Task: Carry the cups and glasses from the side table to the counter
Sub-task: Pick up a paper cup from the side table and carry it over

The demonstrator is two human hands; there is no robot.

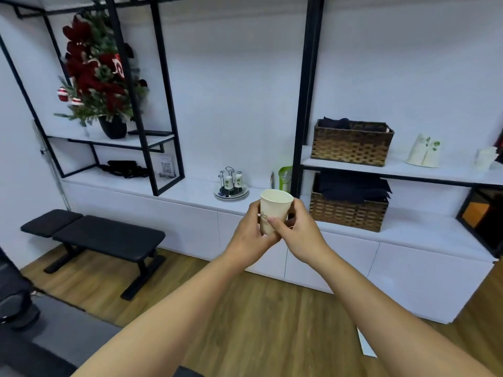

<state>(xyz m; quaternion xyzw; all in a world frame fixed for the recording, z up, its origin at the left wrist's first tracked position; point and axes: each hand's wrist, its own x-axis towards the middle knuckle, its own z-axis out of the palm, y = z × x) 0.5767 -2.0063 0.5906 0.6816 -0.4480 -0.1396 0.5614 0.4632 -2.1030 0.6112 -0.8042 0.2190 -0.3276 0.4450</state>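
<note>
A cream paper cup (275,208) with a small printed mark is held upright in front of me, above the wood floor and short of the white counter (196,190). My left hand (251,232) grips its left side and base. My right hand (298,229) curls round its right side, thumb across the front. On the counter behind stands a round cup rack (231,186) with two small white cups hung on it. The side table is out of view.
A black bench (95,236) stands on the floor at the left. Two wicker baskets (349,206) with dark cloth sit on the counter and the shelf above. Black shelf frames (306,104) rise from the counter. A small decorated tree (98,77) stands on a left shelf.
</note>
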